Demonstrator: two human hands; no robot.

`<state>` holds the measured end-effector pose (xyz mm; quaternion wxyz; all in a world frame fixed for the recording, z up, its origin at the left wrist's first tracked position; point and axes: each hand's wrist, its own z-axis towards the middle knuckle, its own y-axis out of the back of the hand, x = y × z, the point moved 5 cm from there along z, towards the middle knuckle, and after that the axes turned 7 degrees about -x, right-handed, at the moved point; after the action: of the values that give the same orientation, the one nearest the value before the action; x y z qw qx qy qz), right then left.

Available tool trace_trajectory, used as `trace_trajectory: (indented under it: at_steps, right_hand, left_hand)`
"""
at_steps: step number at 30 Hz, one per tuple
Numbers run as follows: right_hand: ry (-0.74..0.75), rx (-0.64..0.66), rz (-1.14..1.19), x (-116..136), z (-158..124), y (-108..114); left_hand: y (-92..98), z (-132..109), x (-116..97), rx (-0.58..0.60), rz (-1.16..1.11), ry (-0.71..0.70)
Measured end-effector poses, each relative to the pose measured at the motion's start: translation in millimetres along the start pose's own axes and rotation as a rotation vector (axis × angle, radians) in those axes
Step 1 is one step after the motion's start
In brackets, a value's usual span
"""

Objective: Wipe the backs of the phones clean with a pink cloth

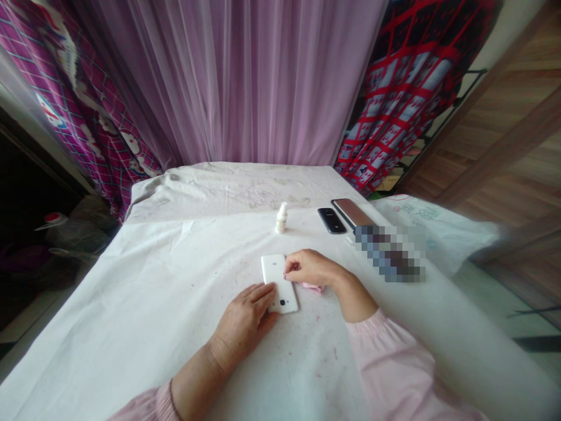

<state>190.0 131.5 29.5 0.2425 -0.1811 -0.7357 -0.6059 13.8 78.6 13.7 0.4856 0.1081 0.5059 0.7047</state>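
A white phone (273, 269) lies on the cloth-covered table with its back up; its camera shows at the near end. My left hand (245, 313) holds it at the left edge, fingertips on its back and thumb by the near corner. From the right, my right hand (313, 270) reaches over the phone with thumb and forefinger pinched at its right edge. A bit of pink shows at that pinch, and a pink cloth (314, 288) sticks out below the palm. Beyond the phone stands a small white spray bottle (281, 218), apart from both hands.
At the right lie a dark phone (332, 221), a brown-backed phone (352, 213) and a pixelated item (389, 254). A pale plastic bag (438, 228) hangs by the table's right edge. Purple curtains (245, 82) close off the far side of the white tablecloth (175, 280).
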Motion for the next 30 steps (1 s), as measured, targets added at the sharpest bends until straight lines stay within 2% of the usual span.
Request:
trace_trajectory:
  at_steps: [3,14,21,30]
  right_hand:
    - [-0.001,-0.033,-0.022,-0.4,0.8,1.7]
    - [-0.008,-0.355,-0.305,12.9,7.3,4.9]
    - [0.005,-0.313,-0.286,11.0,9.1,4.9]
    - [0.12,-0.251,-0.176,12.9,9.4,-1.0]
  left_hand:
    - [0.7,0.5,-0.7,0.001,0.003,-0.004]
    - [-0.4,-0.5,-5.6,-0.015,0.067,-0.055]
    - [-2.1,-4.8,-10.6,-0.033,0.113,-0.059]
    - [2.0,-2.7,-2.6,-0.038,-0.007,-0.019]
